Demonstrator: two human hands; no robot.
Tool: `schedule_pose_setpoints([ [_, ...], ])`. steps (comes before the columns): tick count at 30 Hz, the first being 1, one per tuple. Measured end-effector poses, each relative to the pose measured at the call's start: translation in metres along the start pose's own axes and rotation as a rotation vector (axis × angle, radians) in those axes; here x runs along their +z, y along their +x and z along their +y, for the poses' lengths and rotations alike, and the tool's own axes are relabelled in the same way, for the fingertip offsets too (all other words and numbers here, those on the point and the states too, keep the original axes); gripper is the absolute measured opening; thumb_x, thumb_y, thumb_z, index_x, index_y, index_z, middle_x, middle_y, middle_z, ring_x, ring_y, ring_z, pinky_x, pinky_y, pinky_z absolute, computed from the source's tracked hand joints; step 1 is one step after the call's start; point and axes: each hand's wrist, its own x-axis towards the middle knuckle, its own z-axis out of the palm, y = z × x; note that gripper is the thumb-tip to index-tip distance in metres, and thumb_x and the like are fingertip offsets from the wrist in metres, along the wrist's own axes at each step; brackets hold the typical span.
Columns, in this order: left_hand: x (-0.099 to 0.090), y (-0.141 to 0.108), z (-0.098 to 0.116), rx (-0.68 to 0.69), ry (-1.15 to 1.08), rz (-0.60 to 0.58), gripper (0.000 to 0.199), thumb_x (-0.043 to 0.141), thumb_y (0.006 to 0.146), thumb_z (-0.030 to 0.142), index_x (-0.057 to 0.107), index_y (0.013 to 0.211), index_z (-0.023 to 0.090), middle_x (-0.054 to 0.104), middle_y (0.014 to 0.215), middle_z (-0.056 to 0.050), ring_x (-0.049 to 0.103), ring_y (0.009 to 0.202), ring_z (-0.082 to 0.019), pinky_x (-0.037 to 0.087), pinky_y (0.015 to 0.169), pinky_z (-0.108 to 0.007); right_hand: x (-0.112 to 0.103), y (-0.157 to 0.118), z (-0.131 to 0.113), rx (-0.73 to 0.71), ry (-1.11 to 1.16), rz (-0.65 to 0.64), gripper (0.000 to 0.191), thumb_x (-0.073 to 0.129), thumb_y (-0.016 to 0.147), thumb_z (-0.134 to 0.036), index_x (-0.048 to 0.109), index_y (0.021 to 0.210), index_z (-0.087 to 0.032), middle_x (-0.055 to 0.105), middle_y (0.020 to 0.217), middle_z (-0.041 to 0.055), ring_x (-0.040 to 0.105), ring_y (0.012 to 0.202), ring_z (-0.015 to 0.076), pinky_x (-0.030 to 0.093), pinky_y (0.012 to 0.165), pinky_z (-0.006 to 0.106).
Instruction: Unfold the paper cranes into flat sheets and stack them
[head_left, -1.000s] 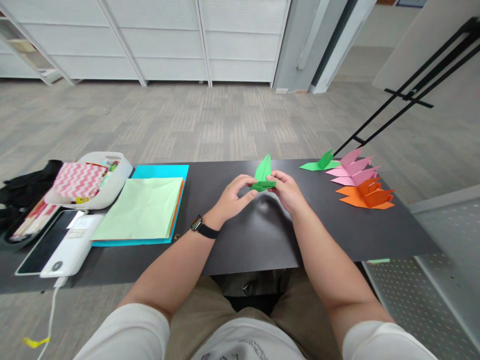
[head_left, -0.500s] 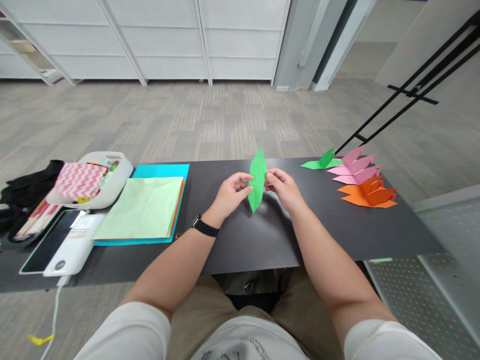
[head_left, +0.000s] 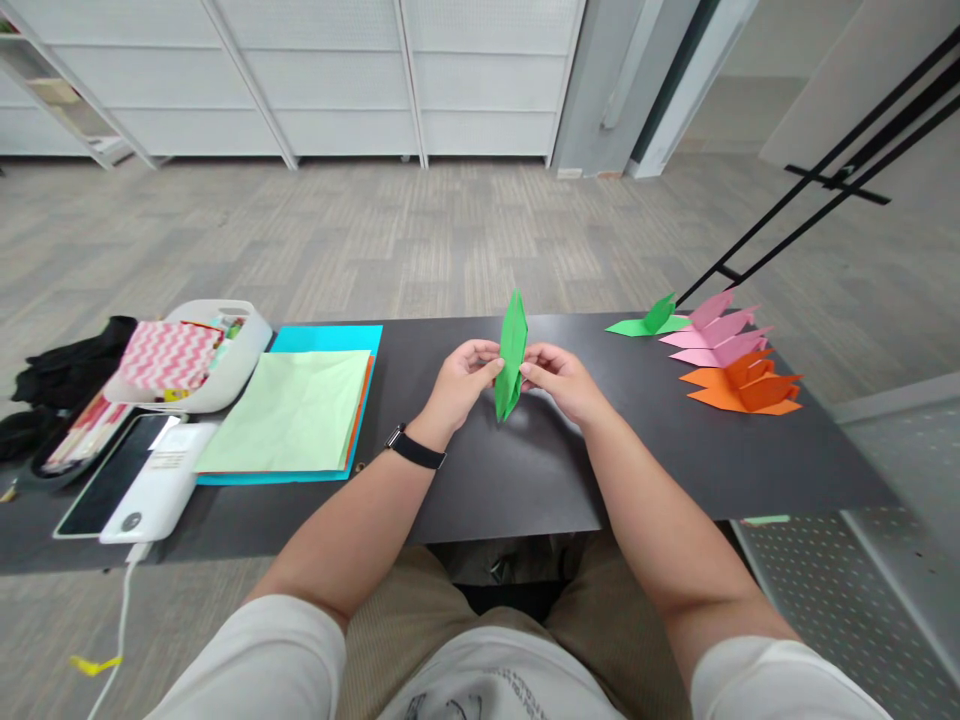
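Left hand and right hand pinch green folded paper between them; paper stack left of the grip; orange paper shapes right of it.

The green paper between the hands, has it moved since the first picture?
Yes, slightly left: the gap between the held green paper and the orange folded paper is wider.

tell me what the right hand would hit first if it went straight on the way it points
The green folded paper, most likely: the right hand points at it and appears to touch its edge. Beyond it, the left hand seems next, though one view leaves depth unclear.
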Motion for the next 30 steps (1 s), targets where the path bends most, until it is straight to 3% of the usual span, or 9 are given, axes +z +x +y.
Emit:
schedule_pose_setpoints([
  [5,0.001,0.0,0.0,0.043,0.029,0.019,0.039,0.092,0.078,0.041,0.068,0.098,0.017,0.074,0.095,-0.004,0.07,0.087,-0.016,0.059,0.083,-0.031,0.001,-0.001,0.004,-0.035,-0.043,-0.019,0.05,0.093,0.071,-0.063,0.073,0.098,-0.025,0.077,0.089,0.0016,0.072,0.079,0.0181,0.064,0.078,0.035],
  [11,0.003,0.001,0.001,0.067,-0.014,0.014,0.043,0.091,0.08,0.043,0.07,0.108,0.018,0.076,0.106,-0.006,0.072,0.096,-0.017,0.059,0.09,-0.033,0.005,-0.003,0.011,-0.119,-0.134,-0.005,0.039,0.086,0.081,-0.058,0.074,0.099,-0.026,0.078,0.094,0.0031,0.072,0.084,0.0196,0.061,0.083,0.037],
  [18,0.004,-0.002,0.001,0.081,0.045,-0.023,0.039,0.089,0.084,0.047,0.075,0.104,0.017,0.079,0.102,-0.007,0.073,0.094,-0.019,0.057,0.091,-0.033,0.005,-0.005,0.01,-0.283,-0.384,0.104,0.019,0.072,0.092,-0.044,0.072,0.093,-0.025,0.07,0.085,0.0026,0.064,0.076,0.0189,0.056,0.075,0.036],
  [22,0.005,-0.004,0.002,0.12,0.075,-0.045,0.036,0.087,0.086,0.046,0.077,0.106,0.018,0.079,0.105,-0.007,0.072,0.095,-0.019,0.058,0.093,-0.034,0.006,-0.005,0.005,-0.396,-0.468,0.17,0.013,0.071,0.093,-0.039,0.073,0.095,-0.027,0.07,0.108,0.0082,0.068,0.098,0.0239,0.06,0.08,0.038],
  [25,0.003,-0.006,0.004,0.172,0.108,-0.119,0.03,0.079,0.093,0.047,0.08,0.109,0.021,0.079,0.111,-0.008,0.072,0.108,-0.023,0.056,0.103,-0.038,0.006,-0.005,0.002,-0.448,-0.439,0.206,0.013,0.072,0.093,-0.038,0.072,0.101,-0.028,0.068,0.121,0.0102,0.068,0.113,0.0267,0.063,0.089,0.042],
  [30,0.002,-0.013,0.015,0.356,0.276,-0.275,0.033,0.065,0.102,0.047,0.083,0.118,0.025,0.073,0.133,-0.011,0.064,0.133,-0.029,0.046,0.121,-0.048,0.005,-0.008,0.001,-0.445,-0.403,0.247,0.016,0.071,0.094,-0.035,0.072,0.109,-0.029,0.071,0.11,0.0075,0.07,0.101,0.024,0.063,0.093,0.044],
])
